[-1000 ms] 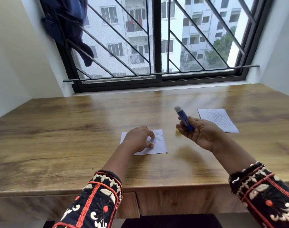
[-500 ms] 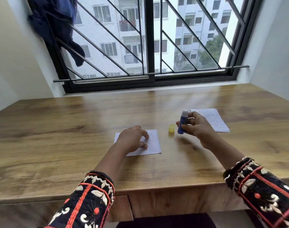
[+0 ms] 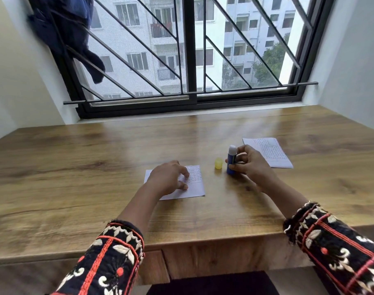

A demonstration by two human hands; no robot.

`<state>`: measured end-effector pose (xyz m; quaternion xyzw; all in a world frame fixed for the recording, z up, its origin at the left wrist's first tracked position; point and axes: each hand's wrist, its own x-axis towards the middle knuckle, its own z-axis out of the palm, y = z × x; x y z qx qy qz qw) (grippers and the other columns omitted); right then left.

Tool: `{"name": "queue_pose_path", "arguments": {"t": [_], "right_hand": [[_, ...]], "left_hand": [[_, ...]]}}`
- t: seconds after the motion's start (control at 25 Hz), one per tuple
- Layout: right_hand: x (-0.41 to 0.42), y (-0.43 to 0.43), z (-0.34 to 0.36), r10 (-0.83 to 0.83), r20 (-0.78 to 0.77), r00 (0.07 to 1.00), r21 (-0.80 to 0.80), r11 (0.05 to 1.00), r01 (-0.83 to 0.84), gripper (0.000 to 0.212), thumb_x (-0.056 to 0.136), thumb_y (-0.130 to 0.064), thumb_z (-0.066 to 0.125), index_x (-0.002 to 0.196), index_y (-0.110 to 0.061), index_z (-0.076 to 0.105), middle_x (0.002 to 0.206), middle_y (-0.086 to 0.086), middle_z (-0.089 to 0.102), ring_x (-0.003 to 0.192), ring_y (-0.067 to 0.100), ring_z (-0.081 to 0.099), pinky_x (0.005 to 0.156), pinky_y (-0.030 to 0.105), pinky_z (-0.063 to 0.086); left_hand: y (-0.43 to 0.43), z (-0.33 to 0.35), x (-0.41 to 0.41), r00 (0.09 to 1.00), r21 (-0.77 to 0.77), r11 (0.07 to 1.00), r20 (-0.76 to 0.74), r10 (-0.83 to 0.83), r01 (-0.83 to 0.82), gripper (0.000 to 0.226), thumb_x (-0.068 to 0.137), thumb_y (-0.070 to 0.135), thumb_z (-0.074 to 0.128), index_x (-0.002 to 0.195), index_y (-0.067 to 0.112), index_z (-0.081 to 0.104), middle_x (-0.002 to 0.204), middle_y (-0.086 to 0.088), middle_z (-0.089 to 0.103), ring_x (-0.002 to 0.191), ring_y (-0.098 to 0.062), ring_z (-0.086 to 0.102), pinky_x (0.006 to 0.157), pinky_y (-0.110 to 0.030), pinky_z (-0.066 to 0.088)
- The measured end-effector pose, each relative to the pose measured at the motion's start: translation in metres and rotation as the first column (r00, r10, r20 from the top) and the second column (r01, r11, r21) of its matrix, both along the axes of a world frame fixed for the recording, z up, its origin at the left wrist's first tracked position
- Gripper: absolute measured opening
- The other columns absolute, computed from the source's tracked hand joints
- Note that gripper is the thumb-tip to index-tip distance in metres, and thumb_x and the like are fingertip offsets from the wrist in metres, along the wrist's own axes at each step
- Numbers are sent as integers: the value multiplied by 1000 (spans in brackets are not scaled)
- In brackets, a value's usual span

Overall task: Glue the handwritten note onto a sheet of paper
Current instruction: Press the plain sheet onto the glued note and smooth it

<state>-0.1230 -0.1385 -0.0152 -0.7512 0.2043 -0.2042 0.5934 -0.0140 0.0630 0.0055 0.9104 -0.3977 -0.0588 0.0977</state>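
Blue glue stick (image 3: pixel 231 158) in right hand (image 3: pixel 251 167); left hand (image 3: pixel 166 179) presses unreadable note (image 3: pixel 195 185)

note (image 3: pixel 195 181): handwritten lines, too small to read
sheet of paper (image 3: pixel 272 153): handwriting on ruled lines, illegible
glue stick (image 3: pixel 231 161): no legible label

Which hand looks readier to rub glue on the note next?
Probably the right hand: it grips the uncapped glue stick standing beside the note, while the left hand rests on the note, holding it flat.
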Motion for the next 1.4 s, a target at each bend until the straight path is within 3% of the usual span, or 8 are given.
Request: {"name": "queue_pose_path", "arguments": {"t": [0.24,0.4,0.56,0.72,0.84,1.08,1.2,1.4], "right_hand": [[-12,-11,13,-5,35,999,45,999,3,29,77,16,57,97,-5,51,82,10,61,76,14,59,61,13,54],[-22,-45,27,-91,-2,996,-19,996,91,22,77,13,57,90,-4,57,76,8,62,69,15,58,59,19,51],[-22,-97,34,-278,-96,956,-106,957,268,20,75,12,59,94,5,61,74,13,59,64,18,55,54,19,50],[-11,-125,23,-394,-199,897,-217,910,352,16,74,7,65,90,7,64,73,14,60,73,24,56,59,29,48],[-1,-136,15,-458,-249,853,-340,866,366,20,73,-3,70,91,4,64,87,19,63,81,27,56,77,40,51],[12,-141,11,-542,-393,743,-536,791,294,45,70,-27,76,102,-4,55,106,20,56,102,32,53,84,37,43],[18,-141,9,-587,-419,692,-544,773,327,57,70,-27,77,113,1,52,123,20,55,115,37,50,93,40,42],[23,-141,11,-587,-451,672,-524,784,333,56,70,-25,76,113,2,51,122,21,57,115,38,50,91,40,42]], "left_hand": [[0,-6,1,999,-41,998,-3,42,-42,37,79,26,68,114,19,59,123,-2,53,113,-22,50,81,-27,34],[2,-12,3,999,-47,998,-2,49,-49,35,79,22,69,113,16,61,126,-2,52,115,-23,50,94,-33,40],[0,-12,6,999,-32,999,10,39,-39,34,79,23,69,111,18,62,124,-1,51,112,-22,52,92,-32,40],[2,-16,8,999,-14,999,14,44,-44,33,79,24,69,110,19,62,123,0,52,111,-21,52,90,-31,40],[-1,-17,8,999,-33,999,27,36,-35,32,79,25,69,110,20,62,123,2,52,110,-19,53,86,-27,38],[-4,-14,7,999,-79,997,30,25,-23,32,78,24,70,109,21,63,122,3,52,109,-19,53,82,-24,36],[-4,-14,6,999,-89,996,33,22,-19,31,78,25,69,109,21,63,122,4,51,109,-17,53,80,-23,35],[-2,-13,4,1000,-93,995,21,21,-19,31,80,25,68,110,22,62,122,4,51,109,-17,52,84,-25,38]]}}
